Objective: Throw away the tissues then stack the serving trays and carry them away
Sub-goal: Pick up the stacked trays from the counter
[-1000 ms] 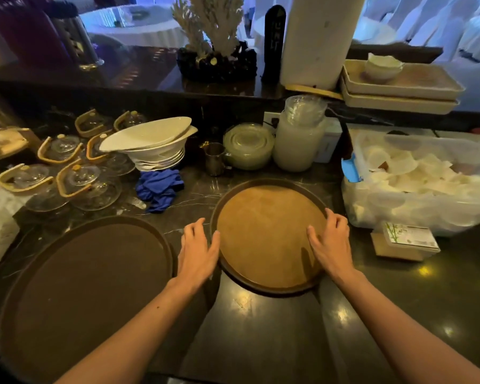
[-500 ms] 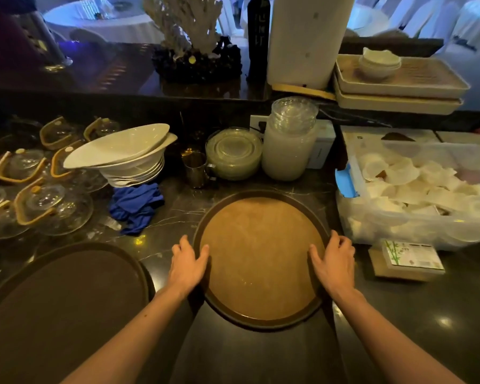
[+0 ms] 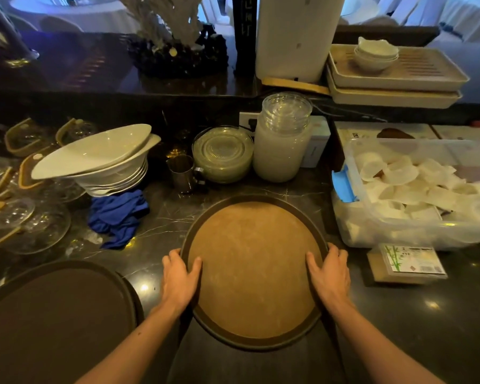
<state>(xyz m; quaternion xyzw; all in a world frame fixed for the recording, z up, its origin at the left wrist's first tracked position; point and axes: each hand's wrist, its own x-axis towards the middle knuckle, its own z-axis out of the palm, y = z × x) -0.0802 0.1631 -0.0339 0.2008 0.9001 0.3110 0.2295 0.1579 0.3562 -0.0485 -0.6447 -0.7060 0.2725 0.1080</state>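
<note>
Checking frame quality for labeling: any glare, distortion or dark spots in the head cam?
Head view: dim warm light; specular glints on the dark counter; wide-angle bending at the edges; bluish background soft; dark tray underexposed; brown tray and both hands clearly lit.

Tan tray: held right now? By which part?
Yes. Left hand and right hand grip the tan round tray at opposite side rims.

Tan tray [image 3: 254, 268] (dark brown rim).

A dark marble counter [image 3: 164, 217] is seen crowded with tableware. Two round trays [image 3: 254, 268] [image 3: 56, 320], stacked bowls [image 3: 108, 173] and a blue cloth [image 3: 117, 214] are laid on it
</note>
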